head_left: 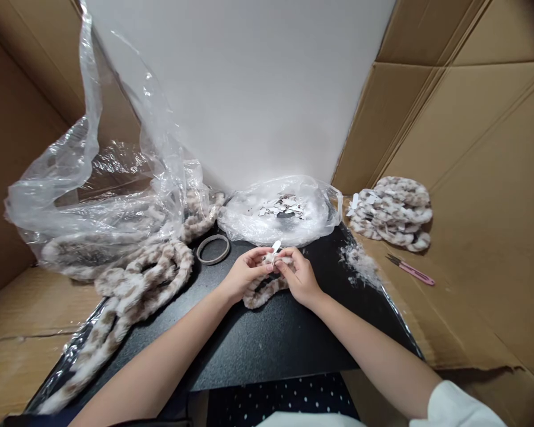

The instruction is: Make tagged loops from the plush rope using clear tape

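At the middle of the black table, my left hand (250,273) and my right hand (299,277) meet with fingertips pinched. Between them they hold a small loop of fluffy cord (261,295), white with brown patches. Its ends come together at my fingers, and the lower part of the loop hangs down to the tabletop. A small white tag (276,246) sticks up between my fingertips. What exactly the fingertips press on is partly hidden.
Long fluffy cord (136,279) spills from a clear plastic bag (160,219) at left. A roll of tape (213,249) lies beside it. Behind my hands sits a plastic bag (244,216) with white scraps. At right are finished-looking fluffy loops (391,210), pink snips (412,271) and loose fluff (360,265).
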{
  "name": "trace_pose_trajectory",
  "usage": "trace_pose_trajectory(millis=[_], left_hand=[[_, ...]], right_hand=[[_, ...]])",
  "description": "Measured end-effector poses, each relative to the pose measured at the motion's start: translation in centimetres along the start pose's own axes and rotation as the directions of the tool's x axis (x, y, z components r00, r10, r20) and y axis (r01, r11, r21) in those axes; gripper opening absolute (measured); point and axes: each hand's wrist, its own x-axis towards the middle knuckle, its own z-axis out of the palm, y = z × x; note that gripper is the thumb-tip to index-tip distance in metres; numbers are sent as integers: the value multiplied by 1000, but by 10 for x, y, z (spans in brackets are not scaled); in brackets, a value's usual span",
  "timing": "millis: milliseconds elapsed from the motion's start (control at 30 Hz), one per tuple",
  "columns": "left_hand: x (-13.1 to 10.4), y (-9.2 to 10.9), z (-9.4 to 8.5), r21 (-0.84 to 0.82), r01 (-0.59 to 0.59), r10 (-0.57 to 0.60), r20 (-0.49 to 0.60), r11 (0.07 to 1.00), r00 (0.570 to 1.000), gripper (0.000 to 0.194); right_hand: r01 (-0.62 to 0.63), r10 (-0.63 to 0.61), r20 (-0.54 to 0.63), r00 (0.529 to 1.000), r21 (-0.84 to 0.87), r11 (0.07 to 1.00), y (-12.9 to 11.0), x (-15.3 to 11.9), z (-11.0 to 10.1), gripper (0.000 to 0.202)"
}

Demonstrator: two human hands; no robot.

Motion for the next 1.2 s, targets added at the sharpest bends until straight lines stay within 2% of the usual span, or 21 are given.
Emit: trace_pose_trajectory(millis=[133, 233, 433, 633, 733, 833, 900, 967, 1033, 1100, 1167, 1200], left_hand=[[2, 6, -1, -75, -20, 9, -142, 997, 990, 58], [3, 8, -1, -77, -40, 23, -201, 996, 979, 61], [1, 2, 2, -13, -51, 49, -108, 999, 993, 53], [-2, 3, 1, 109, -61, 69, -74, 992, 995, 47], [-1, 8, -2, 271, -167, 183, -33, 948, 983, 39], [1, 14, -9, 494, -312, 368, -18, 812, 930, 30], [3, 19, -15, 545, -352, 450, -53, 761, 891, 28], [6, 24, -22, 522, -366, 478, -92, 770, 873, 31], [7, 28, -29, 499, -348, 430, -55, 794, 901, 37], [8, 32, -34, 519, -283, 295, 61, 807, 953, 41], [7, 33, -38, 579, -216, 122, 198, 786, 973, 44], [7, 32, -38, 622, -202, 55, 247, 757, 968, 44]], right_hand=[[69, -68, 12, 998, -91, 993, -2, 2, -5, 21], [38, -39, -5, 999, -149, 988, 0, 4, -7, 17], [-20, 20, 8, 1000, -30, 999, 4, 5, -1, 18], [-106, 109, -14, 994, 119, 987, 6, 6, 4, 22], [-192, 195, 11, 981, 247, 950, 6, 9, 2, 31], [-334, 320, 98, 942, 345, 877, 4, 13, -4, 39], [-435, 391, 194, 900, 346, 831, 2, 15, -10, 40], [-506, 432, 277, 858, 315, 803, 2, 17, -14, 39], [-536, 448, 326, 833, 272, 799, 4, 17, -16, 37], [-539, 453, 339, 824, 222, 813, 6, 17, -16, 33], [-508, 450, 311, 837, 137, 851, 7, 16, -17, 27], [-460, 428, 270, 863, 69, 885, 8, 16, -17, 23]])
